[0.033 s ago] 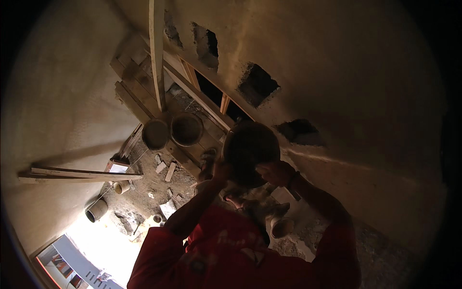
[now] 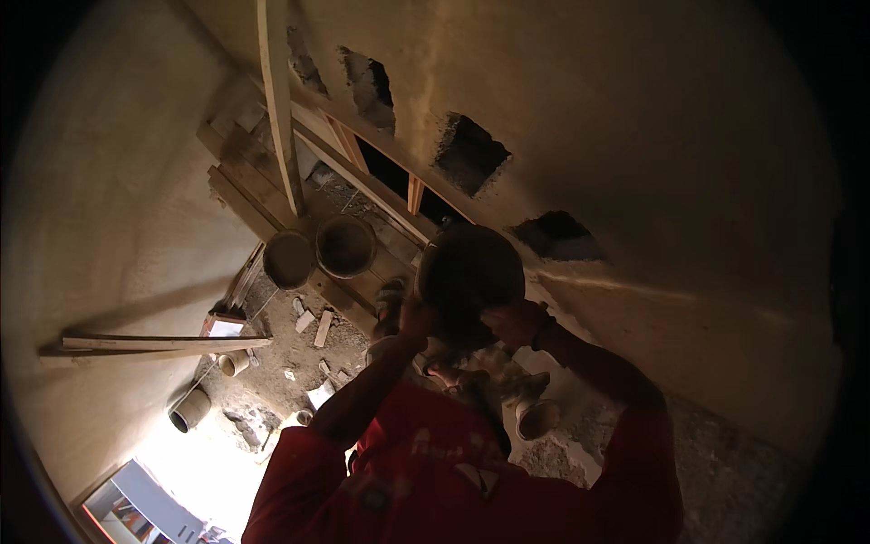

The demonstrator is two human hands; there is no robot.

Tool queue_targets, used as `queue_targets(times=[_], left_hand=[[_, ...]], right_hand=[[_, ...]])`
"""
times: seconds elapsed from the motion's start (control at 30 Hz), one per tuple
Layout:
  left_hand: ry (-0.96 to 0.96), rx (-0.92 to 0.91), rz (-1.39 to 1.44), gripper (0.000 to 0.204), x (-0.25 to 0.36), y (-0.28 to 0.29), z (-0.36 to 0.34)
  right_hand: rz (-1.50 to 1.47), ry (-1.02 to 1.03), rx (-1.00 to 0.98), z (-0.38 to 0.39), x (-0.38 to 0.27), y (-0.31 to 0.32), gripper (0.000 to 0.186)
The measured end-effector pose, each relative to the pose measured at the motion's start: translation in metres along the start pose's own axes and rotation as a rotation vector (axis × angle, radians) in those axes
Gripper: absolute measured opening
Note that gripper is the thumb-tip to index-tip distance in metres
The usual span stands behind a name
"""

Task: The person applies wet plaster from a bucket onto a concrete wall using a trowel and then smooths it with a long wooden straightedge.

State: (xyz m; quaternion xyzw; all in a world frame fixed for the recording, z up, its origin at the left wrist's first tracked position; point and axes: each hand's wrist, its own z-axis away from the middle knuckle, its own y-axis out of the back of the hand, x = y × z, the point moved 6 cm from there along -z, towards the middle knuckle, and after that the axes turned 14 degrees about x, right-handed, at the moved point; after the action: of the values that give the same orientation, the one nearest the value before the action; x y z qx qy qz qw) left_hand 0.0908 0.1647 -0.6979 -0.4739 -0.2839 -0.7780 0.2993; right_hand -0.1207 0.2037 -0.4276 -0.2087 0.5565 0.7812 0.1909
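My left hand and my right hand grip a dark, round pan at the middle of the view, one at each side of its near part. The pan's contents are too dark to make out. Beyond it, to the left, two round pans rest side by side on wooden planks. My shoe shows on the boards just left of the held pan, partly hidden by my left arm.
A long upright board stands over the planks. More boards jut across the left. The plastered wall has several rough openings. Below lie a rubble-strewn floor, cylindrical containers and a brightly lit area at lower left.
The whole view has shifted slightly. My hands and the held pan stay in nearly the same place, with the grip unchanged.
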Motion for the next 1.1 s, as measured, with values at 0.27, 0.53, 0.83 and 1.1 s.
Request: queue_targets(times=[0.27,0.53,0.83,1.1], left_hand=[[0.492,0.129,0.361,0.023,0.199,-0.037,0.013],[0.507,-0.029,0.393,0.041,0.219,-0.102,0.024],[0.566,-0.258,0.201,0.052,0.230,-0.162,0.059],[0.511,-0.338,0.120,0.050,0.267,-0.224,0.087]], right_hand=[[0.166,-0.440,0.286,0.084,0.034,0.056,0.033],[0.068,-0.560,0.109,0.150,0.032,-0.001,0.031],[0.094,-0.701,0.671,0.257,0.040,0.027,0.019],[0.042,-0.950,0.353,0.317,0.042,-0.002,0.020]])
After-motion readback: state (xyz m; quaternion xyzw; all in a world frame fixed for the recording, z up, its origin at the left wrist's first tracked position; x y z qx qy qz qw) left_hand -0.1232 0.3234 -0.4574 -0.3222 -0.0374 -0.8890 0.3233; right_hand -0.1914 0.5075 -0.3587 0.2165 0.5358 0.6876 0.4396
